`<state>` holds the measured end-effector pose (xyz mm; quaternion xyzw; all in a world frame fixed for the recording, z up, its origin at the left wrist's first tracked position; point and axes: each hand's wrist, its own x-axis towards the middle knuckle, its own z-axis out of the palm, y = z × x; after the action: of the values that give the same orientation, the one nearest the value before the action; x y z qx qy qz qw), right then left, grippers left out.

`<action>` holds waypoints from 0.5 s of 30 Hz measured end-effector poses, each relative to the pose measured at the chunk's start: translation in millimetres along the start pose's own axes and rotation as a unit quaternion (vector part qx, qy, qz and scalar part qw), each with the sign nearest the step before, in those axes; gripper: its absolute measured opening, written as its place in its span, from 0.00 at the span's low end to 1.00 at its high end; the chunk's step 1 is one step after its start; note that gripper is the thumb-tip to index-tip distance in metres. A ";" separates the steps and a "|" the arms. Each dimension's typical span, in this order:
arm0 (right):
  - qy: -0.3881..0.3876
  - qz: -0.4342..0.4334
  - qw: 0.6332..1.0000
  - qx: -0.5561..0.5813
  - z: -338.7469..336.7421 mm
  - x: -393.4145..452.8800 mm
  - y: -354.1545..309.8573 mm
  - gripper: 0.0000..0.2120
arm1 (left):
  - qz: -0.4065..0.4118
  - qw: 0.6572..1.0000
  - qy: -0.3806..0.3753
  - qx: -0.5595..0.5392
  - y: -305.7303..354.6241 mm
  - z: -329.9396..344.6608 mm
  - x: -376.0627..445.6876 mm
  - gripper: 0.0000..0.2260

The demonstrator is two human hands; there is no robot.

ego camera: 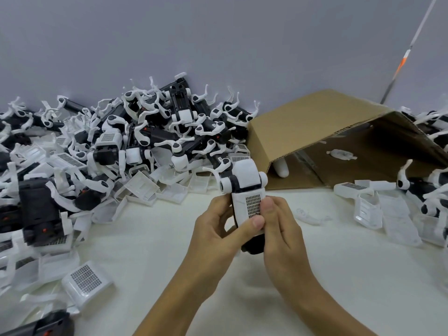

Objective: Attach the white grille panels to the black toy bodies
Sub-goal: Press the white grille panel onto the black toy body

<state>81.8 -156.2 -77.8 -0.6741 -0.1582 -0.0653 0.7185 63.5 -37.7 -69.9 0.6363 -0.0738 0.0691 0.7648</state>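
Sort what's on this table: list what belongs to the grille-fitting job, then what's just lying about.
Job:
- toy body, gripped by left hand and right hand
- grille panel on it, under both thumbs
- pile of toy bodies
- loose grille panel

Lying about:
- cardboard box, on its side
- striped rod against the wall

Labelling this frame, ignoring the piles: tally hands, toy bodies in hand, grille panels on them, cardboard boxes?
Hands: 2 (left hand, right hand)
Held toy body: 1
Grille panel on it: 1
Cardboard box: 1
Total: 5
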 end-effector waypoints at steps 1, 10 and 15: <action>-0.002 -0.001 1.000 0.002 -0.4 0.7 -0.8 0.13 | 0.005 1.000 -0.004 -0.004 0.3 -0.5 0.2 0.20; 0.032 -0.067 0.995 -0.060 -10.2 4.0 -6.0 0.10 | 0.001 0.999 0.010 -0.031 3.0 2.2 -0.4 0.18; -0.016 -0.009 1.000 -0.023 -6.4 1.2 -6.1 0.12 | -0.028 0.995 0.061 -0.079 7.2 0.4 1.5 0.17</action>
<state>82.0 -162.9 -71.9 -0.6896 -0.1741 -0.0646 0.7000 63.5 -36.8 -62.6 0.5698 -0.0143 0.0809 0.8176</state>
